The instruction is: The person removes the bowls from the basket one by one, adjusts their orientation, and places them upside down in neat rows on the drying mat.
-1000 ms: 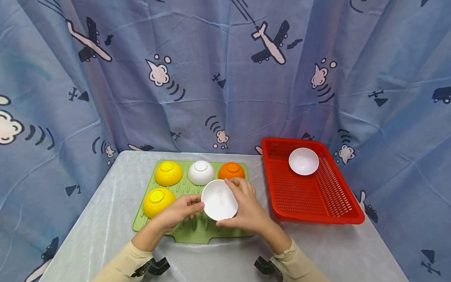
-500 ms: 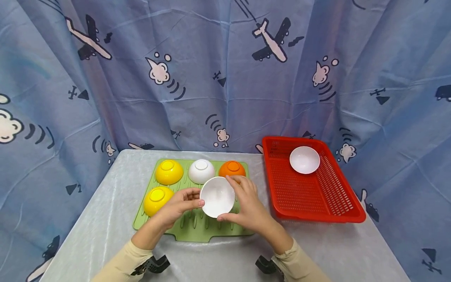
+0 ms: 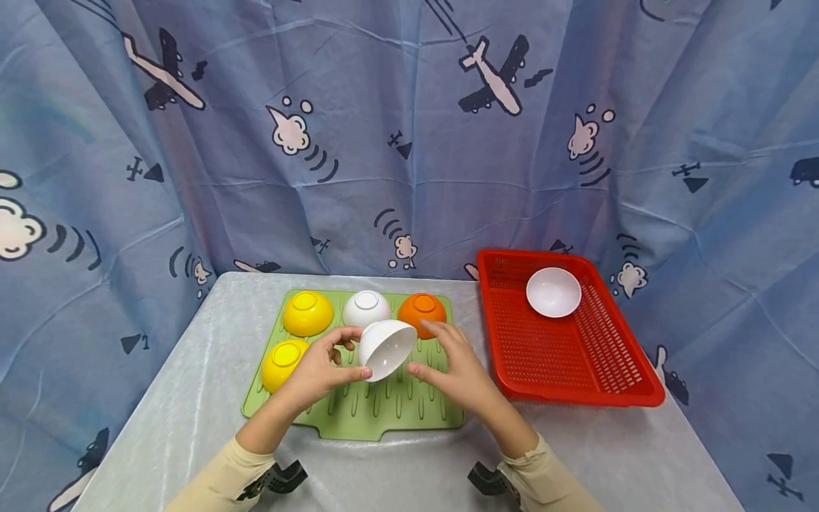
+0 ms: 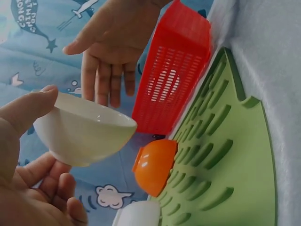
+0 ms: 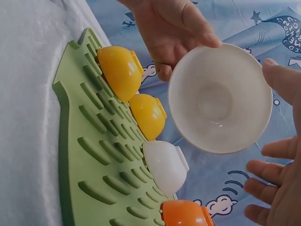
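Observation:
My left hand pinches a white bowl between thumb and fingers, holding it tilted above the green drying mat. The bowl's opening faces right and down in the head view. My right hand is apart from the bowl, its fingers spread just to the right of it. In the right wrist view the bowl's inside shows fully. Upside down on the mat are two yellow bowls, another white bowl and an orange bowl. My left forearm side partly covers the nearer yellow bowl.
A red plastic basket stands right of the mat, with one white bowl upright in it. The grey cloth-covered table reaches back to a blue curtain printed with airplanes.
The right hand has let go of the white bowl and drawn slightly right. The left hand has turned the bowl from facing the camera to facing right and down.

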The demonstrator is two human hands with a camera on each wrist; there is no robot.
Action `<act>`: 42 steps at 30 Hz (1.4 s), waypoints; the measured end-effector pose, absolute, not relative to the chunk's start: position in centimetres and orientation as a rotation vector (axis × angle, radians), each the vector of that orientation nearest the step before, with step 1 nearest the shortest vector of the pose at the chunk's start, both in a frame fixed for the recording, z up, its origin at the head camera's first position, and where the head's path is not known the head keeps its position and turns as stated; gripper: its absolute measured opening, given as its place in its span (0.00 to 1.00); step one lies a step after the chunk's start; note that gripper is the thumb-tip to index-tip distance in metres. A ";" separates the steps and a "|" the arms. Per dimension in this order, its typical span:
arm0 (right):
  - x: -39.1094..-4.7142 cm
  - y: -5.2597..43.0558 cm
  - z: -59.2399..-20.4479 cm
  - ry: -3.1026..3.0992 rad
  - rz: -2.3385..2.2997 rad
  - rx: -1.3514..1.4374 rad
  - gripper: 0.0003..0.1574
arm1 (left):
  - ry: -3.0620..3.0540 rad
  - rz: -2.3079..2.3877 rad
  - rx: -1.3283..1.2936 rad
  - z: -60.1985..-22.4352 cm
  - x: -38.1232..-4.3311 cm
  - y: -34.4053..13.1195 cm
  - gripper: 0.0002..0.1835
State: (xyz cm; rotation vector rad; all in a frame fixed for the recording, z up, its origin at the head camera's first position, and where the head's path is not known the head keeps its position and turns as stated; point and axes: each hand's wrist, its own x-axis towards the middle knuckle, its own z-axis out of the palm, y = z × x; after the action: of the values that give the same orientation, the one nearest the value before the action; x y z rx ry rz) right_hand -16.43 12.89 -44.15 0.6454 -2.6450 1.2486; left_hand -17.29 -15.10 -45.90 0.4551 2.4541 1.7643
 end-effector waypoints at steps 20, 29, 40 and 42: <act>-17.0 12.9 -45.2 -2.812 1.479 0.625 0.48 | 2.879 1.411 1.009 -45.3 -16.8 -15.0 0.40; -17.1 12.8 -45.7 -2.812 1.529 0.642 0.46 | 2.939 1.279 1.214 -45.4 -16.7 -14.8 0.42; -17.0 12.9 -45.6 -2.771 1.609 0.630 0.47 | 2.836 1.398 1.126 -45.2 -16.8 -15.1 0.49; -17.0 12.8 -45.7 -2.753 1.614 0.626 0.48 | 2.829 1.424 1.011 -45.3 -16.9 -15.2 0.54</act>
State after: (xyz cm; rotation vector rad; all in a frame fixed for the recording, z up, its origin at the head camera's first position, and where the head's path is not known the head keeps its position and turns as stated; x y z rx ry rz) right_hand -17.01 12.84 -45.74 0.6257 -2.7526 1.6143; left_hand -16.90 -15.23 -45.34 1.0106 2.8289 1.4243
